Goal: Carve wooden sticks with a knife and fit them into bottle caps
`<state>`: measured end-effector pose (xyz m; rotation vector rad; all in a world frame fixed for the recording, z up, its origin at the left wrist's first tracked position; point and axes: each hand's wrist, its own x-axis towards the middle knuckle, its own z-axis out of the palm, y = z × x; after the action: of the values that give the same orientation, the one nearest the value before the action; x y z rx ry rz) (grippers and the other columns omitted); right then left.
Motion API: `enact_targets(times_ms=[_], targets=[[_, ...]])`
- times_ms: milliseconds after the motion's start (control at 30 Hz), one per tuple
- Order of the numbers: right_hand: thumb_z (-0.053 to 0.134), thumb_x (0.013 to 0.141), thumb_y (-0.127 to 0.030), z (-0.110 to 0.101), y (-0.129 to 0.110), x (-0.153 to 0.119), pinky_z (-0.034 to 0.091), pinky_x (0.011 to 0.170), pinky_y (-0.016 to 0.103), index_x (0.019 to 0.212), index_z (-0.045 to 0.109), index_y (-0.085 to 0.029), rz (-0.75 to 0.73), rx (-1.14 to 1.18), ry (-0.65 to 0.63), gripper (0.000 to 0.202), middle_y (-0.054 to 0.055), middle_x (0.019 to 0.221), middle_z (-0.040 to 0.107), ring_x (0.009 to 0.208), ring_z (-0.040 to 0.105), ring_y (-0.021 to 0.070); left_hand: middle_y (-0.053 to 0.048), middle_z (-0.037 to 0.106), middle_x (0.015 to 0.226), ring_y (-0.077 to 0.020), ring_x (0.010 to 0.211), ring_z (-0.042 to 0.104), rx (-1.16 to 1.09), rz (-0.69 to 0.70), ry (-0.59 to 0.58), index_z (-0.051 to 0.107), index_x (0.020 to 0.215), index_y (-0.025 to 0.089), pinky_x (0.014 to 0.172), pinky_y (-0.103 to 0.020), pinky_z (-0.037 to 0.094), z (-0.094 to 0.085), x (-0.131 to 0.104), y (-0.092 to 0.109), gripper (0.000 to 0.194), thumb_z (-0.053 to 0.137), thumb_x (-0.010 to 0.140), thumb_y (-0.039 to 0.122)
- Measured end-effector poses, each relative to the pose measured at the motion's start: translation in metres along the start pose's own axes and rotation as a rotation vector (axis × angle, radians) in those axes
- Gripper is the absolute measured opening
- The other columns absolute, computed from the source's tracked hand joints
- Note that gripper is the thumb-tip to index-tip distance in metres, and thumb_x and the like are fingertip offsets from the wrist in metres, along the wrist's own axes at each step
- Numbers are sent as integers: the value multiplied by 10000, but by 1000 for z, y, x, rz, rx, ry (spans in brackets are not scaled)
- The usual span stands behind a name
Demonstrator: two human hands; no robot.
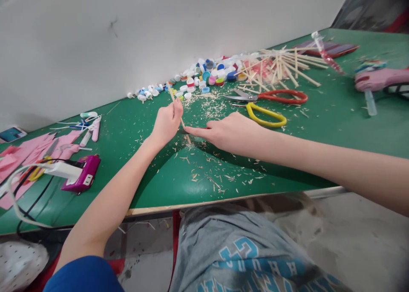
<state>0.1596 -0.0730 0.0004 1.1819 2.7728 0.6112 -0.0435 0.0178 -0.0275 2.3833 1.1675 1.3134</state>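
My left hand (pixel 168 121) is closed around a thin wooden stick (pixel 182 123), which slants down to the green table. Just right of it, my right hand (pixel 228 132) has its index finger stretched along the stick's lower part. The other fingers of that hand are curled round a small reddish tool, mostly hidden under them. Pale wood shavings (pixel 209 107) lie scattered around both hands. Beyond my right wrist rest scissors with red handles (pixel 283 96) and scissors with a yellow handle (pixel 266 115).
Bottle caps (pixel 206 75) and a pile of wooden sticks (pixel 284 66) lie along the wall. A pink glue gun (pixel 380 79) is at the right. At the left are a purple power strip (pixel 86 173), cables, pink sheets (pixel 28 156) and a phone (pixel 12 134).
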Motion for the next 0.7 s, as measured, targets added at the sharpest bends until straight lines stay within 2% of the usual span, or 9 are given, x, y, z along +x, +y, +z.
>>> enact_targets(times_ms=[167,467,700], targets=[[393,932,-84,-3,0,1,151,455,283,1595,313,-322,5,7,-30,709,-17,799,629,478,116,106,27,420,450,-111,431,440,25,15,-25,440,592,233,515,-307,360,-1,2,-2,620,268,960,701],[426,936,-125,10,4,-5,136,470,282,1567,373,-327,-6,31,56,665,-21,775,620,485,193,102,31,430,464,-110,416,439,31,19,-34,442,626,237,492,-304,333,1,1,-1,588,262,975,675],[388,934,-85,1,0,0,167,480,284,1588,328,-336,7,6,-42,704,-16,770,619,473,165,104,30,426,458,-116,426,450,33,11,-23,436,604,238,504,-305,347,2,2,-3,615,257,953,711]])
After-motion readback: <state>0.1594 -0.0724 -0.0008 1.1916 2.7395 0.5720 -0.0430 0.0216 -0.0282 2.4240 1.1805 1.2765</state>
